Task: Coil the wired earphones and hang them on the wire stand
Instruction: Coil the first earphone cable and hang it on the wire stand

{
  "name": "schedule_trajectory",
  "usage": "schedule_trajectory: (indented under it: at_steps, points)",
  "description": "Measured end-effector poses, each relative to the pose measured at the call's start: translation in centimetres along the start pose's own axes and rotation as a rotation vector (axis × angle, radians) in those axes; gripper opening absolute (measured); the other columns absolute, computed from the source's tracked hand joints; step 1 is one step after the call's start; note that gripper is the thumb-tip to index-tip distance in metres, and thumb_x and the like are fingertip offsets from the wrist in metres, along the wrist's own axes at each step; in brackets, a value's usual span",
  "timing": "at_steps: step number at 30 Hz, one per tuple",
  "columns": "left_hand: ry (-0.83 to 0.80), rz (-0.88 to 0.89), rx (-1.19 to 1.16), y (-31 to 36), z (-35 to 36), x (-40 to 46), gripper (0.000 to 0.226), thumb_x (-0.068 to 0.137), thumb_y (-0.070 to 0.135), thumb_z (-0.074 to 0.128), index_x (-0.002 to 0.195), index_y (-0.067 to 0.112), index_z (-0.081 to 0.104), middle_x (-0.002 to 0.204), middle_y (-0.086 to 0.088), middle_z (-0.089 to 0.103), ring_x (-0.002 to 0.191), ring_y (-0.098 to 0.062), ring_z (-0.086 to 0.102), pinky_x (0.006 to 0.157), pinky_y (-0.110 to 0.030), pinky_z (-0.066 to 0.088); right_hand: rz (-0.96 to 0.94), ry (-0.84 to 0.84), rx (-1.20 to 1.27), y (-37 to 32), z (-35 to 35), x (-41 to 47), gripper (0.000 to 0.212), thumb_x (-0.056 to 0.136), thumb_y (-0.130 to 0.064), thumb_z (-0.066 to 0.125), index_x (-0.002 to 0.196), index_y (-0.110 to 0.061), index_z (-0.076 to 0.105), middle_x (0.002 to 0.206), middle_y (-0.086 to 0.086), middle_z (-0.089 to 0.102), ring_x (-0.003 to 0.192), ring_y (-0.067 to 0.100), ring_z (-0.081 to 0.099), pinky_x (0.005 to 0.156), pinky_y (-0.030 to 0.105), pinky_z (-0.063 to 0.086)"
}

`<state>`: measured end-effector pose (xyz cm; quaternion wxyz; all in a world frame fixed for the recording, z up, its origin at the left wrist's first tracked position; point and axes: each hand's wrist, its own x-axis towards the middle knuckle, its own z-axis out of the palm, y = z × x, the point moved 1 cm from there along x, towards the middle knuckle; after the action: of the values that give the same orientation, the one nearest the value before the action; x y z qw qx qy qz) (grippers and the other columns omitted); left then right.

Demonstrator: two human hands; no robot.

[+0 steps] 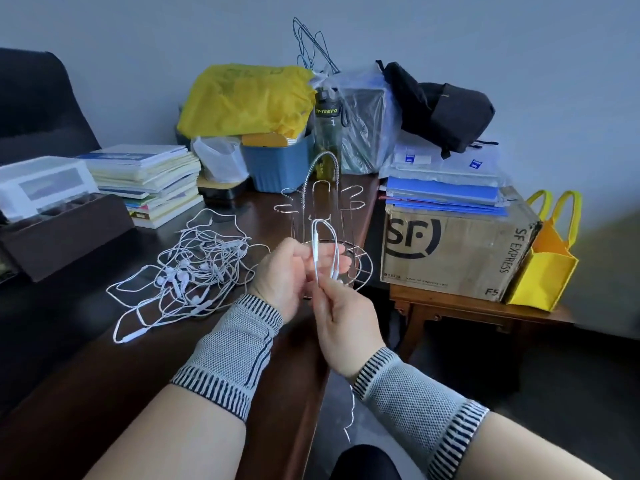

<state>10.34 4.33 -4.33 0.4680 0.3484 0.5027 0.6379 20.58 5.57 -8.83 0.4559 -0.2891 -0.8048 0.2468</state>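
Left hand [294, 268] holds earphone cable [323, 249] looped upright over its fingers; right hand [341, 310] pinches the strand below. Wire stand [325, 209] just beyond (left hand nearer), hooks bare.

Along the back of the dark wooden table [104, 358] sit a stack of books [152, 178], a blue tub [277, 166] under a yellow plastic bag [242, 102], and a water bottle [326, 133]. To the right, a cardboard box [453, 251] rests on a small wooden stand [460, 311], blue folders [446, 195] and a black backpack [443, 109] piled above it, a yellow tote bag [545, 268] beside it.
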Motion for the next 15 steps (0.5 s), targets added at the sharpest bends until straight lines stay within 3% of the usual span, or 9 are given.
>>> schedule_trajectory:
  at_steps: [2,5,8,10,13,15]
  points:
    - [-0.013,0.001,0.035,0.5,0.2,-0.1,0.040,0.089,0.022,0.039,0.092,-0.001,0.072,0.090,-0.021,0.072,0.073,-0.027,0.067,0.071,-0.034,0.052,0.016,0.002,-0.024,0.1,0.5,-0.5,0.019,0.091,-0.027,0.040,0.077,-0.021,0.051,0.063,-0.002,0.048,0.058,0.021,0.048,0.060,0.034,0.039]
    - [-0.003,0.053,0.024,0.9,0.4,-0.2,0.024,0.085,0.019,0.056,0.076,0.005,0.073,0.077,-0.014,0.070,0.079,-0.023,0.067,0.075,-0.038,0.050,0.114,0.026,-0.031,0.3,0.8,-0.3,0.024,0.096,-0.023,0.044,0.095,-0.014,0.066,0.077,0.007,0.065,0.071,0.029,0.059,0.065,0.031,0.041]
    - [-0.020,0.047,0.015,1.0,0.3,-0.2,0.013,0.087,0.011,0.062,0.077,0.008,0.070,0.063,-0.004,0.062,0.087,-0.021,0.065,0.069,-0.035,0.048,0.276,0.044,-0.002,0.9,0.5,0.2,0.025,0.099,-0.023,0.046,0.108,-0.018,0.069,0.089,0.001,0.070,0.084,0.022,0.062,0.074,0.029,0.044]
    - [0.001,0.005,0.023,0.8,0.6,-0.2,0.013,0.091,0.003,0.059,0.080,0.009,0.064,0.071,-0.007,0.055,0.083,-0.016,0.067,0.061,-0.031,0.048,0.356,0.062,0.058,1.7,-0.1,0.6,0.022,0.098,-0.024,0.049,0.096,-0.022,0.071,0.076,-0.007,0.067,0.073,0.013,0.060,0.070,0.028,0.044]
    - [0.038,-0.016,0.026,0.1,0.6,0.1,0.018,0.093,0.000,0.055,0.079,0.010,0.063,0.070,-0.004,0.056,0.082,-0.015,0.067,0.083,-0.042,0.053,0.418,0.098,0.132,2.3,-1.1,1.1,0.023,0.095,-0.024,0.054,0.076,-0.023,0.068,0.064,-0.006,0.064,0.064,0.009,0.057,0.066,0.028,0.045]
    - [0.044,-0.011,0.024,-0.2,0.4,0.3,0.016,0.094,0.002,0.054,0.085,0.010,0.065,0.069,-0.001,0.065,0.080,-0.016,0.068,0.087,-0.045,0.053,0.443,0.124,0.176,2.3,-1.7,1.6,0.026,0.093,-0.023,0.056,0.069,-0.020,0.066,0.058,-0.006,0.060,0.057,0.008,0.052,0.062,0.026,0.044]
